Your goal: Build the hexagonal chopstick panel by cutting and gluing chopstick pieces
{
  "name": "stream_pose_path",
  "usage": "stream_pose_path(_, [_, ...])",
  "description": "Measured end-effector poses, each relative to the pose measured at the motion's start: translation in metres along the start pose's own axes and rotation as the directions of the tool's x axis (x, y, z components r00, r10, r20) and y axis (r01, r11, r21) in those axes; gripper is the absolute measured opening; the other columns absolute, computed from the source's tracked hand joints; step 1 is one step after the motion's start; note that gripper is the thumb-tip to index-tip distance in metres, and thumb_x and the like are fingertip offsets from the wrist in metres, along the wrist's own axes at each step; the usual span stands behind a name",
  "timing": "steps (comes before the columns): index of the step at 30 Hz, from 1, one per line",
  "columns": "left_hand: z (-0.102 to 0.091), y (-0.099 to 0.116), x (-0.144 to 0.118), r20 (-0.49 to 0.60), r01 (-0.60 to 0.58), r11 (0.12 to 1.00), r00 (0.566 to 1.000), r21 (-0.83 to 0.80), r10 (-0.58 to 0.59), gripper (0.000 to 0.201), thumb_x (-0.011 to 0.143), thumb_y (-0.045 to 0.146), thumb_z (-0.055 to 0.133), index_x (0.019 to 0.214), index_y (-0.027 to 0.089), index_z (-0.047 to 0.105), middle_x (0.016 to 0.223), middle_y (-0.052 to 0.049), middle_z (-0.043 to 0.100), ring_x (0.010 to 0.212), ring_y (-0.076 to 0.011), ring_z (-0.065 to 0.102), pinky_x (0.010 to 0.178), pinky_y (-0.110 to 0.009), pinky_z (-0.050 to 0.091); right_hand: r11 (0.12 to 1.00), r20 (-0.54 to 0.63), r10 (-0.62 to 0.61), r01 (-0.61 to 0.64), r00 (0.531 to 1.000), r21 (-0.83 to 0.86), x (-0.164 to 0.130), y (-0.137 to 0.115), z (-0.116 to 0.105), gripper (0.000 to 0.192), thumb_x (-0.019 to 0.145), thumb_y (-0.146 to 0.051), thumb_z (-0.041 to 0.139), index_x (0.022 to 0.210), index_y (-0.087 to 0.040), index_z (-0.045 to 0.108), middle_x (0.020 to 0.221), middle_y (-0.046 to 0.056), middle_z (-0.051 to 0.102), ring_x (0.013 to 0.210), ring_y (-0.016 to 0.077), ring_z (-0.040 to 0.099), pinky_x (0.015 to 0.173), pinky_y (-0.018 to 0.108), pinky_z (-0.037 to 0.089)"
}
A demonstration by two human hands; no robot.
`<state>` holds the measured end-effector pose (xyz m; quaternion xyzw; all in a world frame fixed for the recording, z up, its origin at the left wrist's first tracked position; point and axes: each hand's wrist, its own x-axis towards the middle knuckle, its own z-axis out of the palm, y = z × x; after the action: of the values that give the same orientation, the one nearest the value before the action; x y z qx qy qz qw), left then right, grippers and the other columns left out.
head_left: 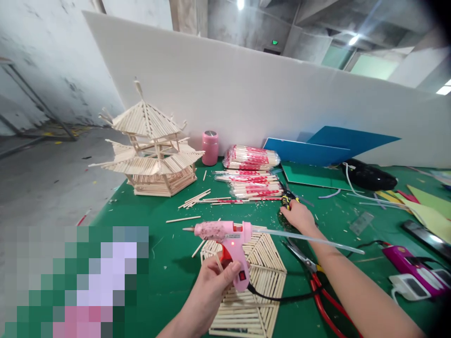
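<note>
Tool-handling step, we judge: left hand (219, 278) grips glue gun (230, 234), lower centre; right hand (299, 216) grasps pliers (286, 201), right of centre. Next needs steady gun.

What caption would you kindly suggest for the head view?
Left hand holding pink glue gun, right hand at yellow-black pliers; stick pagoda behind.

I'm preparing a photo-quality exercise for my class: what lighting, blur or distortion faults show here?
Head view throughout: glare streaks around the ceiling light; black corners at right; coarse pixelation hides the lower left; the pink glue gun looks fairly sharp.
</note>
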<state>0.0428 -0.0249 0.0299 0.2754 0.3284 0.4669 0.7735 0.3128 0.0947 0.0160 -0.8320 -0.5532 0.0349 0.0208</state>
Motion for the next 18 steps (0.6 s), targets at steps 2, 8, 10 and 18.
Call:
stream_pose_path(2, [-0.001,-0.002,0.000,-0.004,0.021,1.000,1.000,0.002,-0.021,0.013,0.069,0.024,0.067,0.063,0.014,0.062,0.069,0.000,0.061,0.063,-0.0076,0.054,0.062,-0.019,0.044,1.000,-0.006,0.010,-0.011,1.000,-0.027,0.003,0.007,-0.002,0.031,0.075,-0.041,0.041,0.084,-0.017,0.059,0.078,0.012,0.066,0.073,0.0255,0.063,0.058,0.030,0.043])
stream_pose_path(8, [-0.001,-0.005,0.002,0.006,0.062,0.998,0.998,0.021,-0.062,0.013,0.068,0.026,0.067,0.069,0.014,0.063,0.068,-0.001,0.062,0.066,-0.0094,0.055,0.063,-0.019,0.043,0.995,-0.020,0.029,-0.031,0.999,-0.096,0.017,0.044,-0.010,0.031,0.074,-0.039,0.043,0.081,-0.015,0.060,0.076,0.014,0.065,0.073,0.0284,0.062,0.058,0.033,0.043])
stream_pose_path(10, [0.000,-0.004,0.002,-0.008,0.053,0.998,0.999,0.017,-0.053,0.015,0.067,0.026,0.068,0.064,0.013,0.061,0.069,-0.001,0.062,0.067,-0.0095,0.056,0.062,-0.019,0.043,0.995,-0.036,0.034,-0.037,0.999,-0.098,0.019,0.053,-0.011,0.033,0.075,-0.040,0.043,0.084,-0.014,0.061,0.077,0.015,0.064,0.073,0.0290,0.062,0.058,0.034,0.044])
stream_pose_path(18, [0.010,-0.002,0.002,-0.044,0.055,0.998,0.997,-0.037,-0.057,0.021,0.063,0.030,0.072,0.061,0.014,0.059,0.055,0.003,0.057,0.054,-0.0061,0.051,0.053,-0.016,0.040,0.859,-0.095,-0.412,0.421,0.906,0.291,-0.076,0.033,-0.019,0.036,0.078,-0.044,0.046,0.102,-0.019,0.056,0.105,0.010,0.056,0.096,0.0235,0.054,0.080,0.033,0.044])
